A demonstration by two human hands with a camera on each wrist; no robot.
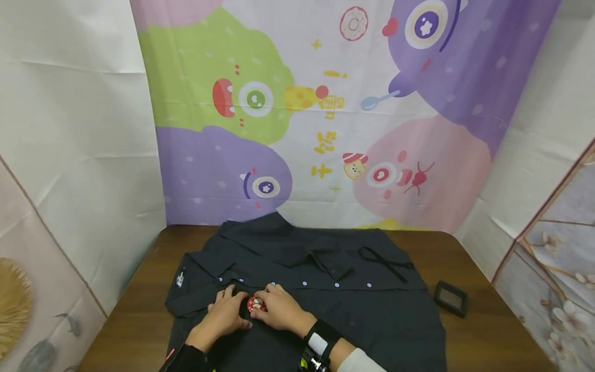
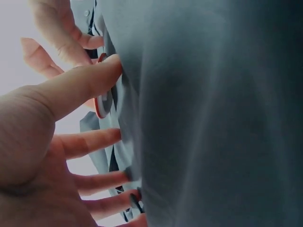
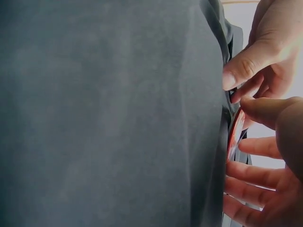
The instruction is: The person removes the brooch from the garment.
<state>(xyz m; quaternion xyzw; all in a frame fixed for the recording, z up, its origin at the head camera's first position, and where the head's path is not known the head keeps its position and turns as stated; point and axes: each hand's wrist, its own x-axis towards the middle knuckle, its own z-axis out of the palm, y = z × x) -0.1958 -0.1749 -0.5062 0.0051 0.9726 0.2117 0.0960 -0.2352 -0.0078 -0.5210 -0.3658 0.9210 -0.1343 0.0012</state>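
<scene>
A dark shirt (image 1: 372, 320) lies spread out with a row of pale buttons across it. Between the two hands a round red badge (image 1: 255, 305) with a printed picture sits against the cloth. My right hand (image 1: 281, 307) holds the badge at its edge, thumb on one side and fingers on the other, as the right wrist view shows. The left hand (image 1: 225, 312) rests on the shirt just left of the badge, its fingers (image 2: 102, 182) fairly straight with the tips on the fabric. Edge-on in the left wrist view, the badge is partly hidden behind the left thumb (image 2: 90, 82).
The shirt covers most of a brown wooden table (image 1: 492, 336). A small black square frame (image 1: 451, 298) lies right of the shirt. On the shirt's upper right is a thin black strap (image 1: 383, 263). A cartoon-printed curtain (image 1: 316, 196) hangs behind the table.
</scene>
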